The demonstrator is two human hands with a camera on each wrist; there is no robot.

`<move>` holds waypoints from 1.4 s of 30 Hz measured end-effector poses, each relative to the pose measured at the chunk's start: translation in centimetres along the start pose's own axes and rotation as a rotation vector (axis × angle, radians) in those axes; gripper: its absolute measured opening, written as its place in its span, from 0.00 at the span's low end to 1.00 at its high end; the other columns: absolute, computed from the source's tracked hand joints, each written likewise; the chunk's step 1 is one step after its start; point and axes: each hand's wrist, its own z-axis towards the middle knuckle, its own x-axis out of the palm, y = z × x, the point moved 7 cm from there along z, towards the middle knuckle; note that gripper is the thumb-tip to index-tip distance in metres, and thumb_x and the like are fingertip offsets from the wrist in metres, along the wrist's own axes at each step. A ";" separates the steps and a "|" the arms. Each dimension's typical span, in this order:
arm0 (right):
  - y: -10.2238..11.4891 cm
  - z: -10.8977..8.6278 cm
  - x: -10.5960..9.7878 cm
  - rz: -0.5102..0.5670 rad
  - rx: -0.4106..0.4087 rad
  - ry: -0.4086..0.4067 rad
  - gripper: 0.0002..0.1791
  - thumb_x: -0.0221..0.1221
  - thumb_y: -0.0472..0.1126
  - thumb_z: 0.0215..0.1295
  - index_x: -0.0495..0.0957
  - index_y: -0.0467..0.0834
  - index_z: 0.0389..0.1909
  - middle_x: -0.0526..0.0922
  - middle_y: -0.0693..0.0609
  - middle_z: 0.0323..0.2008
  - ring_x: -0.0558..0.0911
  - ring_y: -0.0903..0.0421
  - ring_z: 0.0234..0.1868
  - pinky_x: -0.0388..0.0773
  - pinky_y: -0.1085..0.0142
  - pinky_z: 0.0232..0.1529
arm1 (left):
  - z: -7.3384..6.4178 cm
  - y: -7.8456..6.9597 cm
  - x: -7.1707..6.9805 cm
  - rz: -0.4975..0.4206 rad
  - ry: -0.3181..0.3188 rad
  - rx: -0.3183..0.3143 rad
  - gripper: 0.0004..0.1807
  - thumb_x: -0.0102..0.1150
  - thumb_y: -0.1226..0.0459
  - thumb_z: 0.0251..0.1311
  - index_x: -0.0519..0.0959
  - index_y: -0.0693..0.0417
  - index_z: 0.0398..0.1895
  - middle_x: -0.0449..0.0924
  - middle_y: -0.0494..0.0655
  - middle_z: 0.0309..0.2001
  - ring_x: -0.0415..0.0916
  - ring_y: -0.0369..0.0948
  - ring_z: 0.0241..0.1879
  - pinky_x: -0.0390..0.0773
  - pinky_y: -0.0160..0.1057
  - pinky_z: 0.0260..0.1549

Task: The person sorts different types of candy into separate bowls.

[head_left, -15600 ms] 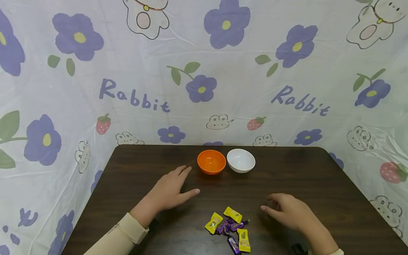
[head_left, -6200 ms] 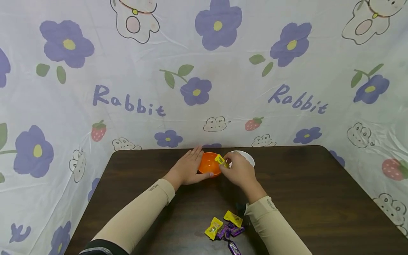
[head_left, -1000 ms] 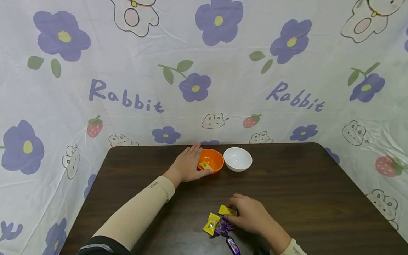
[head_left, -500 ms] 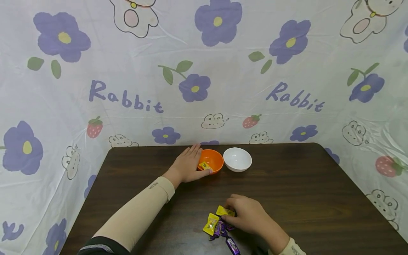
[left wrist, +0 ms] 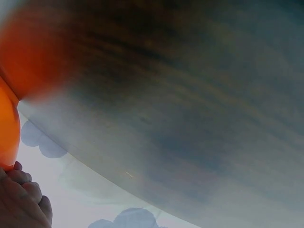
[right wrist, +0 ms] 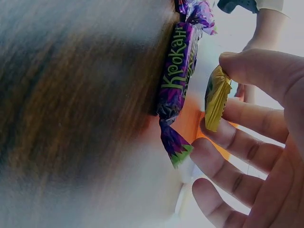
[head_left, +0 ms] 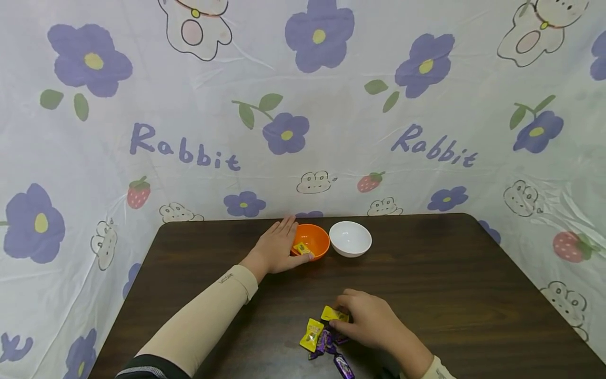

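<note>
My left hand (head_left: 274, 246) rests against the left side of the orange bowl (head_left: 320, 241), fingers straight and thumb along its front rim. Inside that bowl lies a yellow-wrapped candy (head_left: 302, 248). My right hand (head_left: 371, 318) is over the small candy pile, pinching another yellow-wrapped candy (right wrist: 217, 97) between thumb and fingertips, as the right wrist view shows. Beside it lie a loose yellow candy (head_left: 311, 335) and several purple-wrapped candies (head_left: 343, 366). One purple wrapper (right wrist: 176, 71) appears close up in the right wrist view. Part of the pile is hidden by my right hand.
A white bowl (head_left: 350, 239) stands just right of the orange one, near the far edge of the dark wooden table (head_left: 450, 284). Behind the table hangs a patterned cloth (head_left: 350, 158) with flowers and rabbits.
Earlier, my left hand moved to the orange bowl, and my right hand carried a yellow candy there. The right hand is back at the pile, pinching another; the last second shows little movement.
</note>
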 end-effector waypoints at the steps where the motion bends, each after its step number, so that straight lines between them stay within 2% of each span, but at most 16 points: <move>1: 0.0 0.0 0.0 0.000 0.001 0.000 0.14 0.72 0.56 0.65 0.87 0.51 0.42 0.80 0.62 0.35 0.74 0.67 0.31 0.76 0.67 0.30 | 0.0 0.0 0.0 0.002 0.000 0.001 0.63 0.31 0.20 0.65 0.49 0.58 0.87 0.41 0.53 0.88 0.42 0.49 0.88 0.45 0.51 0.86; 7: -0.2 0.1 -0.2 0.013 0.014 0.002 0.13 0.72 0.56 0.66 0.88 0.52 0.43 0.80 0.63 0.35 0.74 0.67 0.31 0.76 0.67 0.31 | -0.1 -0.1 -0.2 0.000 -0.017 0.011 0.62 0.32 0.20 0.66 0.51 0.59 0.86 0.44 0.55 0.88 0.44 0.50 0.87 0.47 0.52 0.85; 14: -0.1 0.2 -0.3 0.026 0.018 -0.001 0.13 0.71 0.56 0.66 0.88 0.52 0.43 0.80 0.62 0.34 0.74 0.67 0.31 0.76 0.67 0.30 | -0.2 -0.2 -0.2 -0.001 -0.010 0.000 0.61 0.33 0.21 0.66 0.50 0.58 0.86 0.42 0.53 0.88 0.43 0.50 0.87 0.46 0.52 0.86; 22: -0.2 0.4 -0.3 0.036 0.019 -0.006 0.14 0.71 0.56 0.67 0.88 0.52 0.43 0.80 0.62 0.34 0.74 0.67 0.31 0.77 0.67 0.31 | -0.3 -0.3 -0.2 0.014 -0.011 0.000 0.62 0.32 0.21 0.66 0.50 0.58 0.87 0.44 0.55 0.88 0.44 0.50 0.87 0.47 0.52 0.86; 32: -0.1 0.7 -0.7 0.026 0.001 -0.049 0.11 0.71 0.53 0.68 0.88 0.51 0.44 0.82 0.61 0.36 0.77 0.64 0.33 0.78 0.67 0.32 | -0.6 -0.4 -0.7 0.008 -0.021 0.016 0.60 0.35 0.23 0.68 0.51 0.60 0.86 0.45 0.56 0.87 0.45 0.51 0.87 0.48 0.53 0.85; 42: 0.1 1.3 -1.5 0.022 0.009 -0.093 0.11 0.72 0.51 0.67 0.88 0.51 0.44 0.82 0.60 0.35 0.79 0.62 0.33 0.80 0.67 0.34 | -0.4 -0.4 -0.4 0.000 -0.029 0.010 0.60 0.35 0.23 0.68 0.52 0.60 0.86 0.46 0.56 0.87 0.46 0.51 0.87 0.48 0.53 0.85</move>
